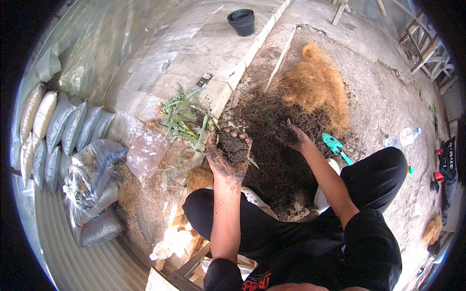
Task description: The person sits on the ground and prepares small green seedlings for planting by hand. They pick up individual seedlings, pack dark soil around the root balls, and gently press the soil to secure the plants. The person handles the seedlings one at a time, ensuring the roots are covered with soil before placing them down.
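Note:
My left hand is cupped palm up, its dirty fingers curled round a clump of dark soil. A thin green leaf pokes out beside the wrist. Just beyond that hand lies a bunch of long-leaved green plants; whether any of them joins the clump I cannot tell. My right hand hovers at the right part of a dark soil heap, its palm smeared with soil and its fingers apart. To its right a turquoise hand trowel rests on the ground.
Brown coconut fibre is piled behind the soil. Nested black pots stand far off on the paving. Filled bags and sacks line the left. A clear bottle lies at right; a small dark packet lies beyond the plants.

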The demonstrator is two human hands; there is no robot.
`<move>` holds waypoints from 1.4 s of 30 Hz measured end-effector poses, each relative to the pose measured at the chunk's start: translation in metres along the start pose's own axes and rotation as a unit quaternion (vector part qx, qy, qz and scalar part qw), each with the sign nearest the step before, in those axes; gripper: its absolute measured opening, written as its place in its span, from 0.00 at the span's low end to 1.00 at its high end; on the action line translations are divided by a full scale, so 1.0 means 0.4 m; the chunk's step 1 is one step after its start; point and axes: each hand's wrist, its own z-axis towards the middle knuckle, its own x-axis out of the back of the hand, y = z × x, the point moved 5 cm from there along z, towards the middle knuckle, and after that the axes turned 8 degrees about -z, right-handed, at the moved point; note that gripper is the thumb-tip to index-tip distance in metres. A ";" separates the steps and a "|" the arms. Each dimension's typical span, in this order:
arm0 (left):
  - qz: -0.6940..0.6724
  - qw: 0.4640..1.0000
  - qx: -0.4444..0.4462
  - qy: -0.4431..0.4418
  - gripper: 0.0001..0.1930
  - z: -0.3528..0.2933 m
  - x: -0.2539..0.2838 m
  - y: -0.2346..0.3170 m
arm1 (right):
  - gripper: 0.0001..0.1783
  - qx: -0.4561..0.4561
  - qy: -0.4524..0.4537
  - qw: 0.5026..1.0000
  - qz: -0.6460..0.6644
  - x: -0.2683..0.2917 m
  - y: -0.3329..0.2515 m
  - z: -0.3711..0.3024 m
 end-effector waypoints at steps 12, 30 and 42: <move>0.008 1.000 0.006 -0.023 0.15 0.006 0.002 -0.006 | 0.20 0.018 0.041 0.994 -0.099 -0.079 -0.004 -0.103; 0.032 0.999 -0.017 0.002 0.12 -0.007 -0.020 -0.008 | 0.26 0.010 0.062 0.998 0.026 -0.031 0.068 -0.061; 0.060 0.998 -0.024 -0.020 0.16 -0.011 -0.040 -0.022 | 0.17 0.013 -0.072 0.994 0.077 -0.017 0.043 0.000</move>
